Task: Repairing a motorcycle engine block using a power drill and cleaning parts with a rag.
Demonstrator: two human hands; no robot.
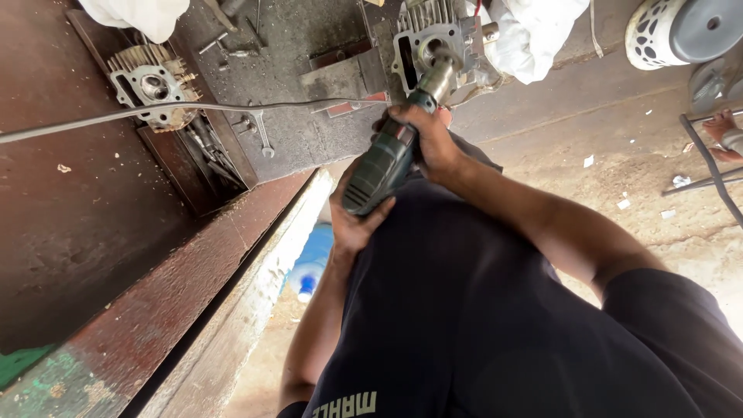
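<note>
My right hand (pixel 432 143) is closed around the front neck of a dark green power tool (pixel 383 166). My left hand (pixel 352 224) cups the tool's rear end from below. The tool's metal nose (pixel 438 76) points into the round bore of a finned grey engine cylinder (pixel 433 35) on the dirty workbench (pixel 302 131). A grey cable (pixel 155 110) runs from the far left across the bench towards the tool.
A second finned engine part (pixel 151 83) lies at the bench's left, above a tray of hand tools (pixel 213 159). A spanner (pixel 261 133) and white cloths (pixel 534 31) lie near. A blue plastic bottle (pixel 311 263) rests on the floor. Another person's foot (pixel 724 128) shows at right.
</note>
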